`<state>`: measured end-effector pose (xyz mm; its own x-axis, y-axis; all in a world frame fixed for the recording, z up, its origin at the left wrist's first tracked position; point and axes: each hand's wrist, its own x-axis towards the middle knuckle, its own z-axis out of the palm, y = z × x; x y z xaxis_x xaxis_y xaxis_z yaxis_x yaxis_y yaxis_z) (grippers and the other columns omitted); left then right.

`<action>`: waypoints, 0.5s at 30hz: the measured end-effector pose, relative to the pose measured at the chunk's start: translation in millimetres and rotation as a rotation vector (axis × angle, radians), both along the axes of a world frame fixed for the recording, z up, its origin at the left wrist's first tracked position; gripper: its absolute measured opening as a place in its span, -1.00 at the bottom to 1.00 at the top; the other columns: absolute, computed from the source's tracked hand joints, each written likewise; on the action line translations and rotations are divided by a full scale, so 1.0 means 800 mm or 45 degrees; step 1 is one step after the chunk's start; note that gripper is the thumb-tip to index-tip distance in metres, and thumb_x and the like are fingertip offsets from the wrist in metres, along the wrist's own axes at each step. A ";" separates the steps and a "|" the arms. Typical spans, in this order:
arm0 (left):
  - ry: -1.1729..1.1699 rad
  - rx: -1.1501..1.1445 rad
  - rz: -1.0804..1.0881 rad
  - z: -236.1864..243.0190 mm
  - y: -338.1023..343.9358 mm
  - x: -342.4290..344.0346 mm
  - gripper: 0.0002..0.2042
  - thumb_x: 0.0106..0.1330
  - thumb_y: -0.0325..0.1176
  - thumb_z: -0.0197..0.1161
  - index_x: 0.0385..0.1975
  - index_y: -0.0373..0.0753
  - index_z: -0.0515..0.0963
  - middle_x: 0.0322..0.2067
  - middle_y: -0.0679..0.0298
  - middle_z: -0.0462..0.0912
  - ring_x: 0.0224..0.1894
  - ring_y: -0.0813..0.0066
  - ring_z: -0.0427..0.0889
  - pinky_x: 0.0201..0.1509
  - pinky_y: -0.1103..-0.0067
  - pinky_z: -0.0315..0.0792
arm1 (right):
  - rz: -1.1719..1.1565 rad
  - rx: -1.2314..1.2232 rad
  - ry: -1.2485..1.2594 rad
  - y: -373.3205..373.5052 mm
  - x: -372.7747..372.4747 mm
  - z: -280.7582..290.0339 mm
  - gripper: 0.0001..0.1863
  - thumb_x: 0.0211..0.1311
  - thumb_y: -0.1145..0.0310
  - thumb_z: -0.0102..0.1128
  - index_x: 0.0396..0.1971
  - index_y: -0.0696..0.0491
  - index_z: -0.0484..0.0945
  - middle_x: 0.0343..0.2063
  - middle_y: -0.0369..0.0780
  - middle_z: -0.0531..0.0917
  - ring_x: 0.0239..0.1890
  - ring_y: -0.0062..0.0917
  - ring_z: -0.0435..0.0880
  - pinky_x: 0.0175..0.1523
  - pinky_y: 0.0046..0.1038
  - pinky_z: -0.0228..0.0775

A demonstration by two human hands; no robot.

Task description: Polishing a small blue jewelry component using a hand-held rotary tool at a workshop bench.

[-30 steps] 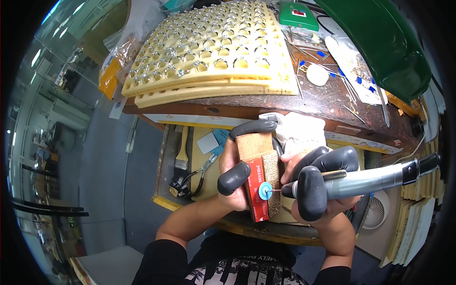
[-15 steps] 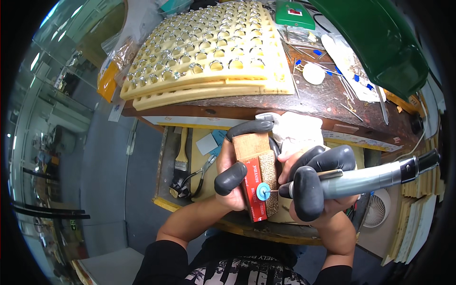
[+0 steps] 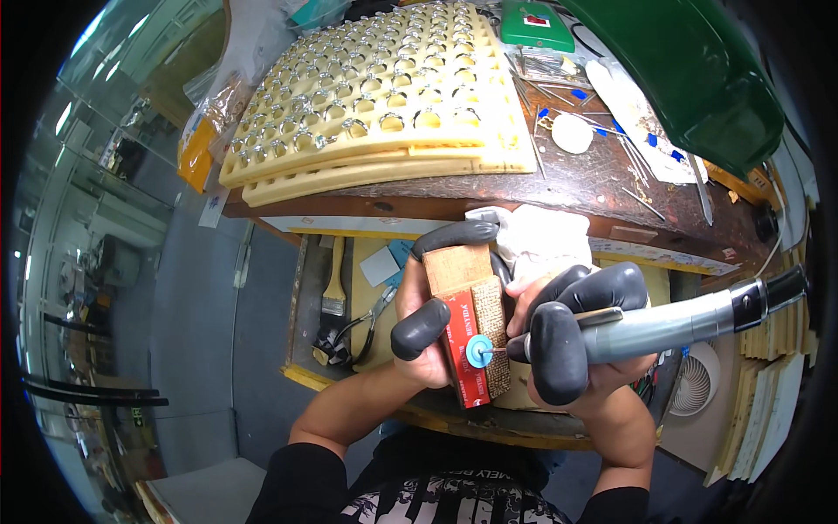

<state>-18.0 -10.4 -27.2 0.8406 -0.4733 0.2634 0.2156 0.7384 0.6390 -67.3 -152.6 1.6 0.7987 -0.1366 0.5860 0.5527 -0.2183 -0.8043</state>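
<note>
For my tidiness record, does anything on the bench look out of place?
Yes: thin metal rods and small blue pieces lie scattered across the dark wooden bench, right of the cream rectangular tray, untidy against its neat rows of silver-coloured rings.

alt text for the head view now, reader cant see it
The person's right hand holds a silver handpiece, its blue disc over a red-and-brown block gripped in the left hand. Behind, rings stand in a cream tray on a dark bench; pliers and a brush lie below.

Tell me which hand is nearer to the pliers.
Left. The left hand, holding the red-sided block, is just right of the pliers; the right hand, gripping the handpiece, is farther right.
</note>
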 end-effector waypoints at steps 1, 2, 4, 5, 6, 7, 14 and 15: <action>0.000 0.001 -0.001 0.000 0.000 0.000 -0.42 0.34 -0.23 0.20 0.32 -0.18 0.17 0.13 0.03 0.43 0.12 0.21 0.53 0.17 0.27 0.53 | 0.000 -0.015 0.010 0.000 0.000 -0.001 -0.35 0.39 -0.20 -0.20 -0.39 0.18 0.49 -0.58 -0.11 0.57 -0.50 -0.40 0.58 -0.06 -0.24 0.48; -0.011 -0.002 0.003 -0.001 -0.001 0.001 -0.42 0.35 -0.23 0.19 0.32 -0.19 0.17 0.13 0.03 0.43 0.11 0.21 0.54 0.17 0.27 0.53 | 0.000 -0.030 0.020 -0.001 -0.001 -0.002 -0.34 0.39 -0.22 -0.20 -0.38 0.18 0.49 -0.57 -0.11 0.57 -0.49 -0.40 0.58 -0.05 -0.25 0.48; -0.023 -0.008 0.002 -0.002 -0.002 0.001 -0.42 0.36 -0.22 0.19 0.32 -0.19 0.16 0.12 0.03 0.44 0.11 0.21 0.54 0.17 0.27 0.54 | -0.006 -0.048 0.030 -0.003 -0.003 -0.003 -0.33 0.38 -0.23 -0.20 -0.38 0.18 0.49 -0.55 -0.11 0.57 -0.47 -0.40 0.59 -0.04 -0.25 0.47; -0.011 -0.030 -0.021 -0.002 -0.002 0.001 -0.42 0.36 -0.22 0.18 0.33 -0.19 0.16 0.12 0.02 0.44 0.10 0.20 0.55 0.15 0.27 0.55 | 0.146 0.092 0.047 -0.006 -0.004 -0.003 -0.37 0.37 -0.19 -0.13 -0.39 0.18 0.49 -0.55 -0.12 0.57 -0.45 -0.40 0.59 0.01 -0.27 0.46; 0.001 -0.053 -0.044 -0.004 -0.003 0.001 -0.42 0.37 -0.21 0.17 0.33 -0.18 0.15 0.11 0.02 0.44 0.09 0.19 0.56 0.13 0.27 0.56 | 0.297 0.231 0.064 -0.009 -0.006 -0.003 -0.41 0.36 -0.16 -0.05 -0.39 0.17 0.50 -0.54 -0.13 0.56 -0.42 -0.40 0.59 0.05 -0.30 0.44; 0.001 -0.064 -0.055 -0.008 -0.004 -0.001 -0.42 0.37 -0.21 0.17 0.33 -0.18 0.15 0.11 0.02 0.44 0.09 0.19 0.56 0.13 0.27 0.56 | 0.444 0.365 0.080 -0.013 -0.010 -0.003 -0.45 0.35 -0.12 0.03 -0.40 0.17 0.50 -0.53 -0.14 0.56 -0.40 -0.40 0.59 0.09 -0.32 0.43; 0.065 0.107 0.089 0.010 -0.004 -0.008 -0.39 0.31 -0.11 0.20 0.28 -0.20 0.19 -0.13 0.03 0.53 -0.25 0.26 0.66 -0.19 0.37 0.61 | 0.436 0.135 0.235 -0.031 -0.034 0.021 -0.73 0.00 0.29 0.29 -0.58 0.23 0.59 -0.43 -0.08 0.70 -0.46 -0.47 0.64 -0.25 -0.49 0.51; 0.066 0.093 0.085 0.011 -0.006 -0.007 -0.39 0.31 -0.11 0.20 0.28 -0.20 0.19 -0.13 0.03 0.53 -0.25 0.26 0.66 -0.19 0.37 0.61 | 0.458 0.112 0.172 -0.032 -0.033 0.020 -0.74 -0.04 0.29 0.30 -0.57 0.23 0.61 -0.42 -0.08 0.71 -0.47 -0.47 0.64 -0.25 -0.50 0.50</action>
<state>-24.0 -15.1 -18.5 0.8824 -0.4322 0.1858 0.2014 0.7040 0.6811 -93.4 -178.3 17.9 0.8738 0.1213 0.4708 0.4693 0.0431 -0.8820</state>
